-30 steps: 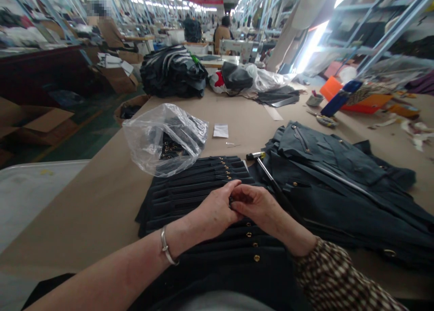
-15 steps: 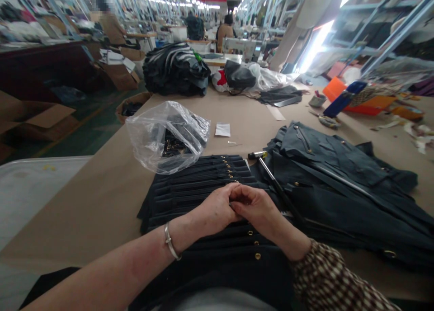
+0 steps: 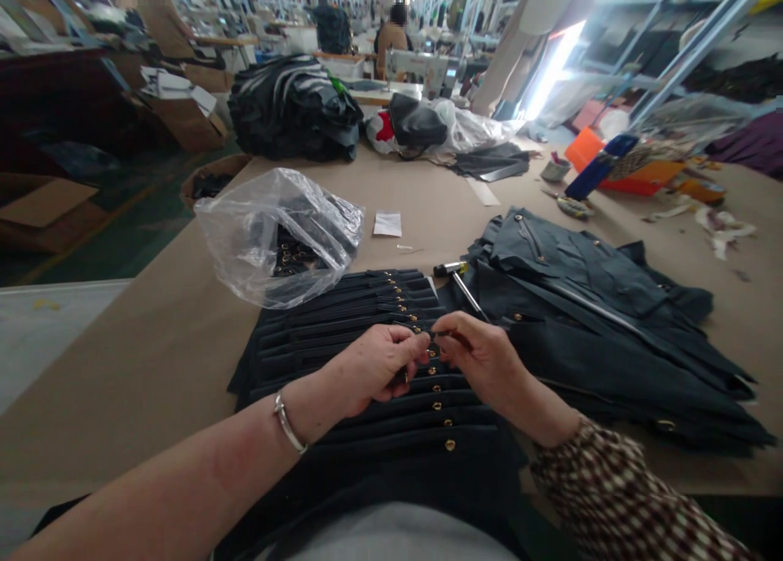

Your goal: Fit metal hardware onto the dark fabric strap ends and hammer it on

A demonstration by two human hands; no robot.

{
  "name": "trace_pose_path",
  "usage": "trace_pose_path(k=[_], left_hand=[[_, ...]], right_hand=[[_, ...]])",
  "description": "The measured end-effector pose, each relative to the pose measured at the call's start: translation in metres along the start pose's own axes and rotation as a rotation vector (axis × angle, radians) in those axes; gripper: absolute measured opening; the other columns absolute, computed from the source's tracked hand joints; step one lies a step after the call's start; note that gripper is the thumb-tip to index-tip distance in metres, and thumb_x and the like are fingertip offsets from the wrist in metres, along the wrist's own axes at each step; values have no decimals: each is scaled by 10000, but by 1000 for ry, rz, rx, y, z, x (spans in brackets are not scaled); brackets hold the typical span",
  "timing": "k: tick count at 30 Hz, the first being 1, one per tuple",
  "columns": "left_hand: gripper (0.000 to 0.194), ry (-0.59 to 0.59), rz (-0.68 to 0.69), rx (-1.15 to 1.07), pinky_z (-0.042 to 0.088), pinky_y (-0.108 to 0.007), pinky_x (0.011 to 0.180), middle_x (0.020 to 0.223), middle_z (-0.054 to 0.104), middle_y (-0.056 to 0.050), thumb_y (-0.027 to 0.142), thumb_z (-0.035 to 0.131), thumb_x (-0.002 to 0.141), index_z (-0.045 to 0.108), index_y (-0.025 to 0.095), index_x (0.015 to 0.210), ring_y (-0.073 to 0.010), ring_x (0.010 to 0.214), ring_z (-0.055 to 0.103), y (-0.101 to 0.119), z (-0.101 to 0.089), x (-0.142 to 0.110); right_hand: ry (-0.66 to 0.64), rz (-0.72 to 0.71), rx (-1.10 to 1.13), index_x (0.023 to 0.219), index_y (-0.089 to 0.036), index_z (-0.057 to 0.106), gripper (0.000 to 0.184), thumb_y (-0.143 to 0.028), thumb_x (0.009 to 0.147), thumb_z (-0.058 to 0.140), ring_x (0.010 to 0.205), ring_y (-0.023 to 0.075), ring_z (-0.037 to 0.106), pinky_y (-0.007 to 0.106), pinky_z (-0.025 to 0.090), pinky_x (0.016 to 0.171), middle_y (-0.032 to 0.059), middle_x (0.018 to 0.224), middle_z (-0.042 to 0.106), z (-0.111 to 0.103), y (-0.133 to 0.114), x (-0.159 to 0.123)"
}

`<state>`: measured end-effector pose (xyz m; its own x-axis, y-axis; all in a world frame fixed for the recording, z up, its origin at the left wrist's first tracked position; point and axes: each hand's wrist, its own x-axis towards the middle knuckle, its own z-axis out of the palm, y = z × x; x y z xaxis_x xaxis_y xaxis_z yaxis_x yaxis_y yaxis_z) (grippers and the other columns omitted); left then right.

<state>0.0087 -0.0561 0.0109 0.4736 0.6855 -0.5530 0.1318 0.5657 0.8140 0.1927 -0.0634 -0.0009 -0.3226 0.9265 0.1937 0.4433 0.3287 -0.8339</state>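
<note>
Cloth stack (image 3: 330,345): was matt fabric, its rings (image 3: 450,445) glossy gold-toned metal | bag (image 3: 245,235) at its far left edge: was crinkled, glossy plastic | hammer (image 3: 468,296) at its far right corner: had a shiny metal shaft | garment pile (image 3: 563,349) right of it: was matt cloth | bench (image 3: 152,357) beneath it: looked smooth, matt
</note>
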Motion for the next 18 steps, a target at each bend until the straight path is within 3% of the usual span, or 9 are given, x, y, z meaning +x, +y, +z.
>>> trace_pose_path(k=[4, 8, 11, 14, 18], left_hand=[[456, -49, 3, -58, 191, -149, 347, 534, 440, 80, 624, 567, 756, 528, 170, 755, -35, 379, 379, 4, 7, 3], [263, -47, -59, 54, 167, -163, 352, 544, 460, 78, 432, 586, 770, 510, 183, 729, -45, 380, 389, 8, 10, 5], [92, 42, -48, 366, 232, -189, 380, 488, 439, 83, 266, 536, 739, 556, 179, 718, -60, 381, 381, 9, 8, 9], [146, 100, 111, 780, 349, -222, 489, 523, 533, 38, 230, 515, 719, 638, 161, 684, -93, 494, 474, 6, 4, 15], [181, 102, 177, 941, 382, -245, 561, 616, 635, -13, 226, 511, 710, 675, 160, 671, -132, 598, 548, 1, 1, 21]], right_hand=[[-36, -132, -198, 996, -211, 617, 202, -143, 908, 448, 824, 141, 614, 256, 493, 743, 49, 933, 636, 9, 6, -10], [12, -108, -213, 1014, -228, 635, 225, -122, 873, 495, 861, 153, 638, 267, 497, 789, 37, 940, 683, 9, 13, -15], [-61, -15, -206, 919, -218, 671, 159, -138, 826, 569, 786, 147, 646, 249, 498, 730, 21, 873, 703, 4, 15, -16], [-139, 83, -217, 868, -209, 691, 141, -145, 817, 575, 758, 146, 649, 244, 491, 714, 15, 847, 715, 0, 17, -16], [-192, 135, -245, 816, -201, 702, 184, -100, 806, 548, 704, 134, 633, 233, 466, 681, 3, 795, 711, 2, 26, -16]])
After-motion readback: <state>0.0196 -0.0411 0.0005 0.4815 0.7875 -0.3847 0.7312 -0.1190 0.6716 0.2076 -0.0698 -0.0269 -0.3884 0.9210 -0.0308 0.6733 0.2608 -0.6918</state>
